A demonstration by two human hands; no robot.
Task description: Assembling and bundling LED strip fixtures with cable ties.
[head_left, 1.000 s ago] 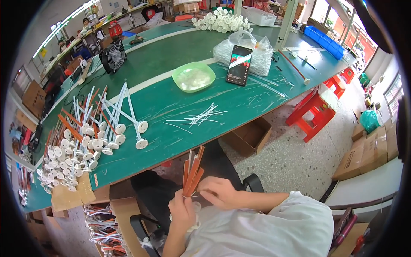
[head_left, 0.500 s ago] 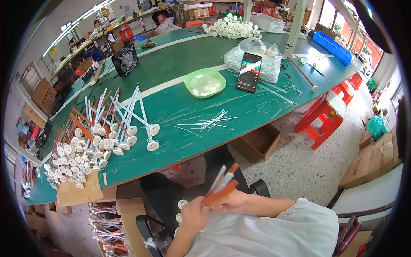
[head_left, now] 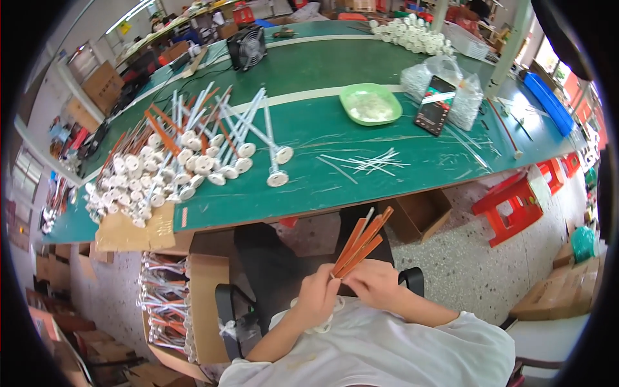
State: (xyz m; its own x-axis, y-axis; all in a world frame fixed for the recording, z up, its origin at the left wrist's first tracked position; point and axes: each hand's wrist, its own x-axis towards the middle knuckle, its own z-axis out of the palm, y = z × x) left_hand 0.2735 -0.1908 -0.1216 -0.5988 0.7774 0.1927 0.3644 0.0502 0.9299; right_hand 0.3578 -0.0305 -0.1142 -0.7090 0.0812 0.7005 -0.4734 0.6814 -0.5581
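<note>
Low in front of me, my left hand (head_left: 318,295) is closed around a bundle of orange and grey strips (head_left: 362,246), whose loose ends point up and away. A thin pale band or tie seems to show at the fingers. White round discs (head_left: 324,322) at the bundle's lower end hang below my left hand, partly hidden. My right hand (head_left: 375,284) touches the bundle's base from the right, its fingers pinched together; what they hold is too small to tell. On the green table, thin white strips (head_left: 371,161) lie loosely crossed ahead of my hands.
Several white-disc-ended strip pieces (head_left: 167,161) are heaped at the left. Beyond are a green bowl (head_left: 358,116), a phone (head_left: 436,106), a plastic bag (head_left: 465,106) and a fan (head_left: 247,48). A packed carton (head_left: 213,303) stands left of my chair; a red stool (head_left: 509,209) stands right.
My head view has shifted, so the table sits higher and further right. The bundle has turned, now showing mostly orange strips, and my fingers are regripped close together at its base.
</note>
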